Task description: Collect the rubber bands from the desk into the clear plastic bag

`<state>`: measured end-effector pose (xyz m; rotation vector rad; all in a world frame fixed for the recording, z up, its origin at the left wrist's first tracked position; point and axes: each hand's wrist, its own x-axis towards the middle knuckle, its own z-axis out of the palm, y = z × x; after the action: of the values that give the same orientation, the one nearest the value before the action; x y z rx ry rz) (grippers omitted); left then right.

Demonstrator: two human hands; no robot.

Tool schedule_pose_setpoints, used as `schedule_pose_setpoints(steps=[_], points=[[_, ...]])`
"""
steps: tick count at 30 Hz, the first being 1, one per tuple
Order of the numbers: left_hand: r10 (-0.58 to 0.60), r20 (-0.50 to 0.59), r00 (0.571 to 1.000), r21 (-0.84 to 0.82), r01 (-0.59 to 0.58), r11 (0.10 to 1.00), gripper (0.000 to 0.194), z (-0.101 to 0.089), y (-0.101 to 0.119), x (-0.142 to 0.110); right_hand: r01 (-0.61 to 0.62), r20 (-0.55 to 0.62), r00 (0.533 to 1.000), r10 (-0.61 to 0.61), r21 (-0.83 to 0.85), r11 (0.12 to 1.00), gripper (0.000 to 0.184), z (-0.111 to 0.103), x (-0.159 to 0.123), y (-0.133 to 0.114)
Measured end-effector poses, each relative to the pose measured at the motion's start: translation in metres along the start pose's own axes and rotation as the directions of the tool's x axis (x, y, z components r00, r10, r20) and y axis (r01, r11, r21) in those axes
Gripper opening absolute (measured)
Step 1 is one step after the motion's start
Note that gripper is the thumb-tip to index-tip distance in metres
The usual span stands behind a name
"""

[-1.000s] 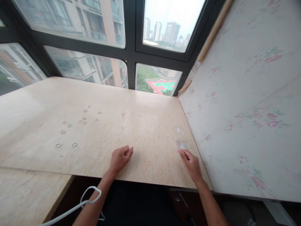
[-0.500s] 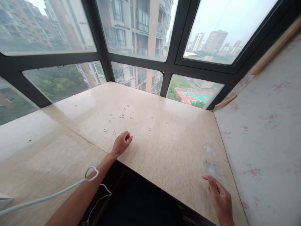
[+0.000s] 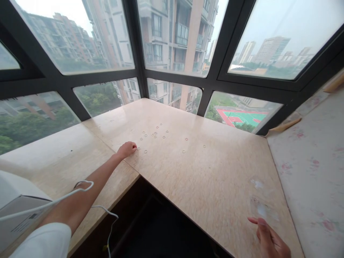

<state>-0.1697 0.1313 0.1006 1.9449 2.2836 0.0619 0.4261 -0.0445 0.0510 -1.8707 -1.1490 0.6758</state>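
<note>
My left hand [image 3: 127, 149] rests low over the table with its fingers curled together. Its fingertips are right beside a small thin ring [image 3: 138, 148]; whether they touch it or hold anything is hidden. Several more such rings lie scattered flat, among them one near ring [image 3: 145, 151], a reddish ring [image 3: 186, 139] and a ring farthest to the right [image 3: 204, 146]. At the lower right, my right hand [image 3: 271, 238] is closed, thumb pressed against the index finger; I cannot make out anything in it. Just beyond it lies a clear plastic bag [image 3: 264, 209].
The pale table [image 3: 209, 186] has a dark gap [image 3: 150, 225] at its front edge. A white cable [image 3: 53, 202] crosses my left forearm, near a white box [image 3: 24, 208]. Another clear plastic piece [image 3: 256, 182] lies near the papered wall [image 3: 317, 172]. Windows stand behind.
My left hand has moved left across the table to the leftmost near ring. The view has shifted left, bringing the white box in. My right hand keeps its closed shape near the bag.
</note>
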Motion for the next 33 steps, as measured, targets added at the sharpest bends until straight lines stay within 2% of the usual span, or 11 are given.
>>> schedule_pose_setpoints(steps=[7, 13, 18, 25, 29, 33], points=[[0.063, 0.078, 0.995, 0.046, -0.067, 0.997, 0.015, -0.007, 0.001, 0.009, 0.024, -0.010, 1.000, -0.025, -0.055, 0.998, 0.063, 0.000, 0.001, -0.002], [0.193, 0.121, 0.974, -0.003, -0.194, 0.981, 0.023, -0.008, -0.005, 0.015, 0.038, -0.043, 0.998, -0.043, -0.110, 0.993, 0.063, 0.000, 0.002, -0.009], [0.225, 0.155, 0.962, 0.053, -0.235, 0.970, 0.020, -0.011, -0.001, 0.018, 0.027, -0.033, 0.999, -0.032, -0.126, 0.992, 0.062, 0.000, 0.003, -0.006], [0.167, 0.153, 0.974, 0.094, -0.182, 0.979, 0.015, -0.013, 0.010, 0.014, 0.025, -0.036, 0.999, -0.030, -0.124, 0.992, 0.060, 0.000, 0.005, -0.001], [0.117, 0.148, 0.982, 0.001, -0.118, 0.993, 0.013, -0.010, 0.014, 0.010, 0.022, -0.025, 0.999, -0.025, -0.126, 0.992, 0.062, 0.000, 0.004, -0.003], [0.141, 0.116, 0.983, -0.108, -0.129, 0.986, 0.012, -0.008, 0.023, 0.008, 0.054, -0.020, 0.998, -0.057, -0.123, 0.991, 0.058, 0.000, 0.004, -0.004]])
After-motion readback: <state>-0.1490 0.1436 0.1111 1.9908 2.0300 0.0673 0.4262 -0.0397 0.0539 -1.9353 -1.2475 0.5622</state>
